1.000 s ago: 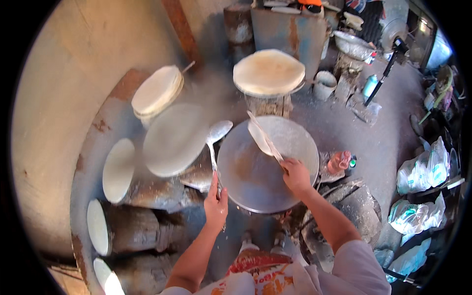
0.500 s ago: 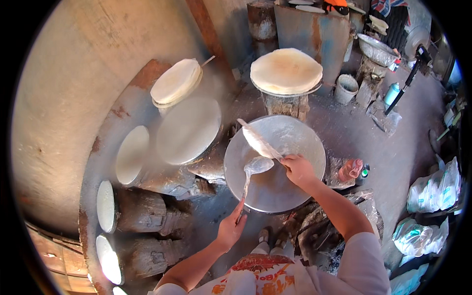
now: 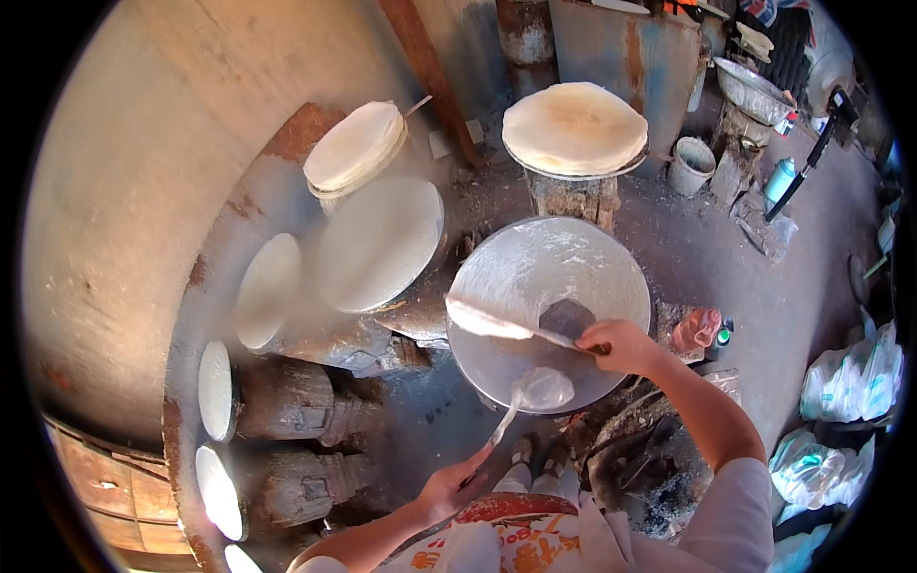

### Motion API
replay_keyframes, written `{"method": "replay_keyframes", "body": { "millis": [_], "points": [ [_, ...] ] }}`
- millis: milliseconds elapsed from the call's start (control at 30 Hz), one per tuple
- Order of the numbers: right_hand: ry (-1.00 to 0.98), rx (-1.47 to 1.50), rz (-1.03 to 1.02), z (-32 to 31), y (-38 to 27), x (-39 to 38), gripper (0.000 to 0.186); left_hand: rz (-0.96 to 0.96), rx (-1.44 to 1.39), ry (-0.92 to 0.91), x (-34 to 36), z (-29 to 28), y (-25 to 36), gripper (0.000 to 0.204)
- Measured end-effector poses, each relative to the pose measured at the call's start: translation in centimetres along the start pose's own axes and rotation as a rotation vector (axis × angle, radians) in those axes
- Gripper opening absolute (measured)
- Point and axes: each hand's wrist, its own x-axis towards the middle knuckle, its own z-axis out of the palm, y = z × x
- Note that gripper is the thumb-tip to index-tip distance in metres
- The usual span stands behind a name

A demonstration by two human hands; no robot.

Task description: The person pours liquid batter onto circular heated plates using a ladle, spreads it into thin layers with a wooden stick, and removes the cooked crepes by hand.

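My left hand (image 3: 455, 489) is closed round the handle of a ladle (image 3: 543, 390), whose pale-coated bowl hangs over the near rim of a wide round metal pan (image 3: 611, 267). Across the middle of that pan lies a long, flat wooden spatula (image 3: 489, 320), its blade coated in white batter. My right hand (image 3: 621, 346) grips the spatula's handle end at the pan's right side. White smears cover the pan's far part, and a darker grey patch shows near its centre. Whether the spatula touches the pan's surface I cannot tell.
Beyond the pan, a stack of flatbreads (image 3: 575, 129) rests on a stump; another stack (image 3: 355, 148) stands far left. Steaming round griddles (image 3: 377, 248) line the left side along a curved wall. At right are a bucket (image 3: 692, 164), a red bag (image 3: 696, 329) and plastic bags (image 3: 853, 377).
The spatula has swung from a steep slant to nearly level, its blade now nearer me. My left hand has brought the ladle lower, toward the near rim. The whole view has shifted slightly.
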Motion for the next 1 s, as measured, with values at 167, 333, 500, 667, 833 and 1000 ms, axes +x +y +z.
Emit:
{"method": "replay_keyframes", "body": {
  "millis": [167,333,500,667,833,1000],
  "points": [
    [0.112,-0.031,0.071,-2.6,2.8,1.6,0.031,0.02,0.062,-0.111,1.9,-0.4,2.9,0.057],
    [-0.15,0.04,0.127,-4.3,0.5,-2.2,0.031,-0.072,0.046,-0.047,-2.5,-0.6,-0.3,0.057],
    [0.182,0.028,0.27,-2.5,-0.9,-2.4,0.03,-0.059,0.087,0.0,-0.7,-0.4,1.1,0.056],
    [-0.016,0.207,0.176,-1.2,-0.9,-8.1,0.033,-0.252,-0.306,0.019,-2.9,-2.6,1.3,0.055],
    [0.247,-0.063,0.076,3.6,-2.7,-8.0,0.029,-0.21,-1.198,0.043,3.2,-6.3,6.6,0.05],
    [0.598,0.269,0.411,13.1,-10.0,-13.4,0.027,0.233,-1.201,-0.064,-1.3,-13.2,4.6,0.051]
  ]
}}
